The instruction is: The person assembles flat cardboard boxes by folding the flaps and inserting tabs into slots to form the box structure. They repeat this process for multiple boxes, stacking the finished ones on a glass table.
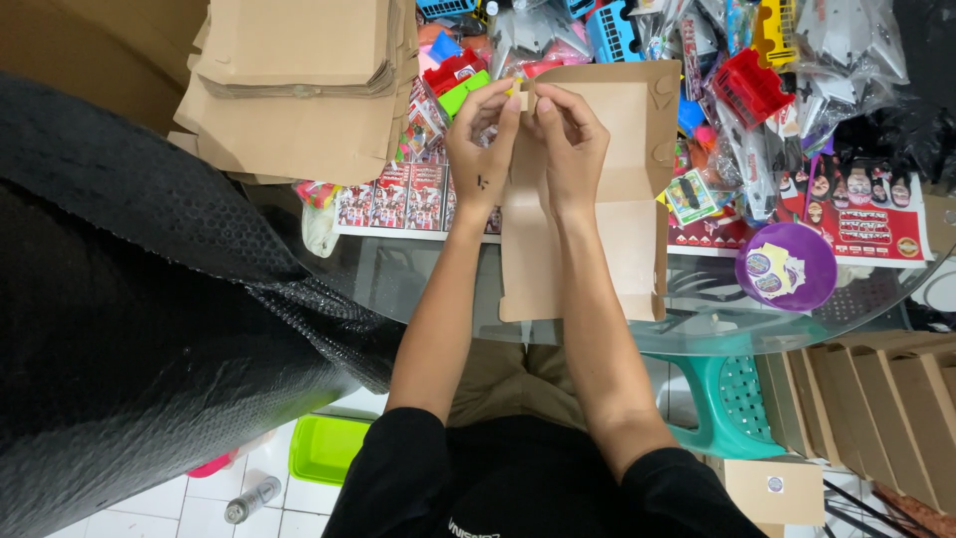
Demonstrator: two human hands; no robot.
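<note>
Brown cardboard filled the middle of the view: a flat, unfolded box blank (607,189) lay over the near edge of a glass table (418,274), its lower end hanging past the rim toward the person's lap. Both hands met at the blank's upper left corner. The left hand (483,149) had its thumb and fingers closed in a pinch on a small tab at that corner, and the right hand (570,139) was pinched on the same corner just beside it, fingertips touching the cardboard edge. Both grips were tight, with no gap showing between the fingers and the card, and the two hands were close enough to touch each other.

Beyond the hands the table was heaped with bright plastic toys (737,80) in clear wrappers, red, blue, yellow and green among them. A stack of flat cardboard blanks (299,90) sat at the far left of the table. A purple round lid (787,264) with stickers lay to the right of the blank, well apart from the hands. A black sheet of bubble wrap (139,329) covered the left side of the view. Folded brown boxes (876,408) stood in a row at lower right beside a teal plastic stool (732,408), and a green tub (329,448) sat on the tiled floor below.
</note>
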